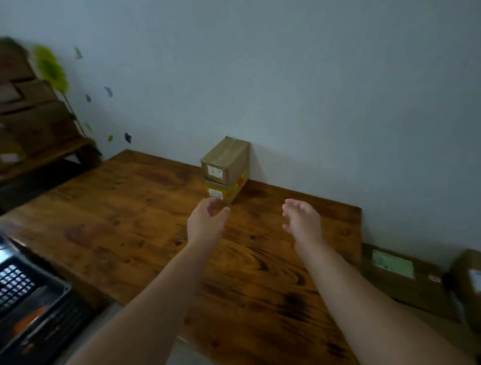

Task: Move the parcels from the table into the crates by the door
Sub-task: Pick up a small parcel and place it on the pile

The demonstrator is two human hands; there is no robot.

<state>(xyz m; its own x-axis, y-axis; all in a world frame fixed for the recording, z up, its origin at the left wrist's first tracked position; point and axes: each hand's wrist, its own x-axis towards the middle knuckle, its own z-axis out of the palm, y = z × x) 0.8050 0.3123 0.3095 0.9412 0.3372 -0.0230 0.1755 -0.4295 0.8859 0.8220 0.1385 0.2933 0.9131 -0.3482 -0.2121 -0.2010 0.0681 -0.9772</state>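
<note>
At the centre of the frame, against the pale grey-blue wall (312, 96), two parcels stand stacked at the far edge of the dark-stained wooden table (111, 215). The upper brown cardboard parcel (224, 161), taped and carrying a white label, rests on the lower cardboard parcel with yellow and orange print (230, 193). The two fronts do not appear to line up exactly. The left hand (206, 225) and the right hand (301, 221) reach toward the stack with fingers loosely spread, and neither holds anything. The left hand is just beside the base of the lower parcel, though contact cannot be confirmed. The right hand is clear of the stack, toward its lower right. The main risk is probably loss of the upper parcel: if only the lower one is gripped and drawn forward, the unsecured top one can slide off or tip. A second risk is a one-sided push, since the left hand is nearer. Pressure from that side alone may rotate the stack or drive it along the wall. The wall also blocks access to the rear faces, so the grip must come from the sides, where uneven pressure may let the cardboard slip. The black plastic crate (27, 302) at the lower left of the frame is blurred, so its free space cannot be judged.
</note>
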